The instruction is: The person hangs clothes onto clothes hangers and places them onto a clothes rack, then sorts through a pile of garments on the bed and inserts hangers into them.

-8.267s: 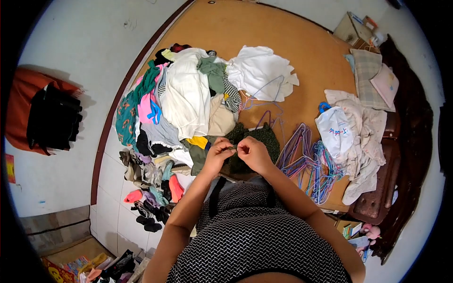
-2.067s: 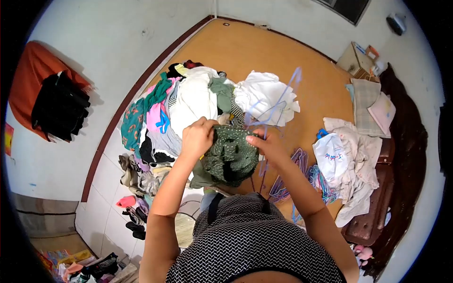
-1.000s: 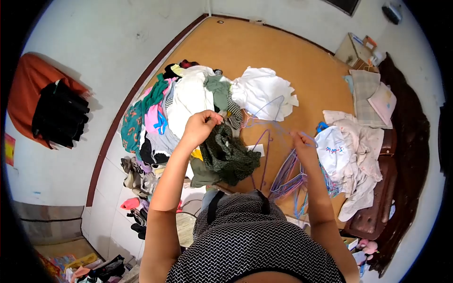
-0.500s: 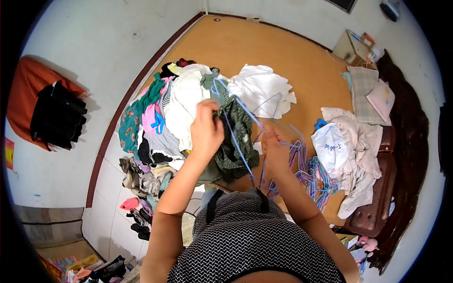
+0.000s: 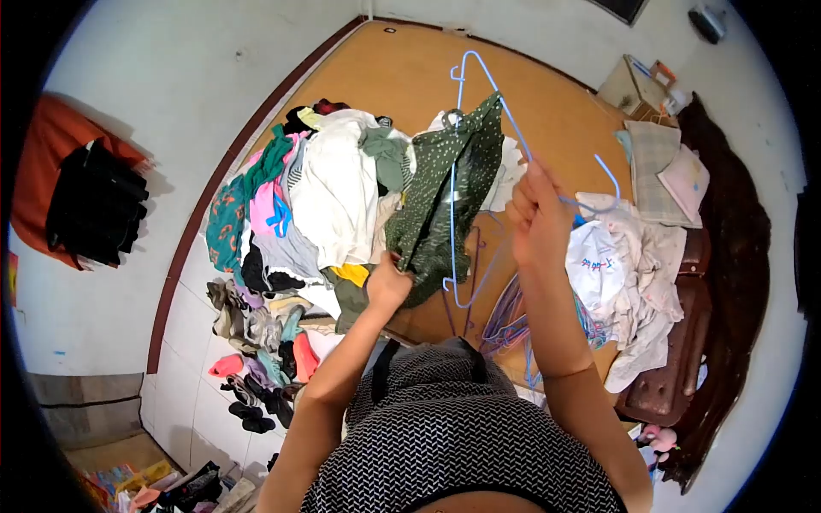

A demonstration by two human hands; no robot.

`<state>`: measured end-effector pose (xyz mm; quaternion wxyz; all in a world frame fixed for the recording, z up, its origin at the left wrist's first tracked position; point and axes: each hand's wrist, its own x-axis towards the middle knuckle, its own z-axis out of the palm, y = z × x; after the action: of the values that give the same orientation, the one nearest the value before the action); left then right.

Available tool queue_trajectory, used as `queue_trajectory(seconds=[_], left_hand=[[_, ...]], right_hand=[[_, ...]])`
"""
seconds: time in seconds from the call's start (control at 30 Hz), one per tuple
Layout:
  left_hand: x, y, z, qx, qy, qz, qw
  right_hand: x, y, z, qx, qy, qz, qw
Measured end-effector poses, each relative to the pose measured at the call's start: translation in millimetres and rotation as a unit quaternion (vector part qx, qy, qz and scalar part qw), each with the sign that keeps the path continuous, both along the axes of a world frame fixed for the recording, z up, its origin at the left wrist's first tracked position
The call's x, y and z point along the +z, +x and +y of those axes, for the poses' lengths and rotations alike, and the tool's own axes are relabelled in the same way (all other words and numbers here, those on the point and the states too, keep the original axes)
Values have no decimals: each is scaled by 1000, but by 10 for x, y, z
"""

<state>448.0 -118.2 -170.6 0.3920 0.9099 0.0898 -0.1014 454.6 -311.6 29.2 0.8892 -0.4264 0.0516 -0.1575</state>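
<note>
My right hand (image 5: 539, 209) is closed round a light blue clothes hanger (image 5: 516, 128) near its hook, which points right. The hanger is raised on its side, and its long bar runs across a dark green garment with white dots (image 5: 479, 167). At the lower left edge of this garment, my left hand (image 5: 389, 284) pinches the cloth. The garment's upper corner meets the hanger's far arm; whether the hanger is inside it I cannot tell. A white garment (image 5: 509, 175) lies partly hidden behind.
A heap of mixed clothes (image 5: 338, 188) lies on the left of the tan mat. Several loose hangers (image 5: 505, 316) lie right of centre, beside a white printed bag (image 5: 596, 265) and pale cloth (image 5: 654, 274). Shoes (image 5: 252, 415) stand on the tiled floor at lower left.
My left hand has gone down and taken hold of the dotted garment, which is now lifted and spread. My right hand has raised the hanger and turned its hook to the right.
</note>
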Motion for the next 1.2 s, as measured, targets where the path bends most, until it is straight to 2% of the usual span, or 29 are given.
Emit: queue_trajectory(seconds=[0.1,0.13,0.2,0.3,0.4,0.5,0.53,0.6,0.63,0.73,0.8,0.83,0.9,0.93,1.0,1.03,1.07,1.1,1.13,1.2], left_hand=[[155,-146,-99,-125,16,14,992],[208,-165,-127,-125,15,16,992],[396,-228,-171,-121,-114,152,974],[615,-321,-224,-133,-143,141,970],[570,-344,-236,-138,-192,119,964],[412,-243,-178,-38,-354,91,930],[355,-210,-162,-12,-398,89,913],[198,-137,-67,-25,-423,88,902],[214,-123,-52,-25,-423,91,901],[156,-78,-59,-14,-396,114,911],[-104,-37,-102,-49,-378,1,925],[10,-32,-149,-51,-378,3,925],[348,-27,-257,-67,-214,-140,964],[341,11,-272,-65,-214,-139,965],[289,118,-277,-173,-95,-275,941],[192,206,-259,-248,-131,-298,913],[129,236,-240,-249,-132,-297,912],[126,234,-228,-357,-95,-148,917],[143,213,-224,-454,-54,8,890],[197,96,-189,-469,-95,31,878]], right_hand=[[-131,234,23,-39,-10,5,999],[-181,300,20,-57,-9,4,998],[-317,400,19,-75,-8,5,997],[-570,476,60,-104,-20,5,994],[-801,449,133,-122,-38,42,991],[-1016,337,27,-19,-227,119,966],[-1081,320,-85,-20,-227,119,966],[-1172,278,-338,62,-393,86,913],[-979,198,-429,107,-437,129,884],[-584,20,-558,152,-457,141,865],[-279,-69,-619,179,-466,143,855],[-129,-142,-630,197,-483,125,844],[136,-299,-657,218,-499,108,832],[253,-381,-681,262,-480,97,832],[363,-454,-761,306,-459,86,830],[390,-472,-817,355,-435,108,821],[396,-460,-878,402,-409,131,809],[333,-401,-943,428,-373,181,803],[228,-320,-1006,427,-371,183,804],[-80,-99,-1133,428,-430,211,767]])
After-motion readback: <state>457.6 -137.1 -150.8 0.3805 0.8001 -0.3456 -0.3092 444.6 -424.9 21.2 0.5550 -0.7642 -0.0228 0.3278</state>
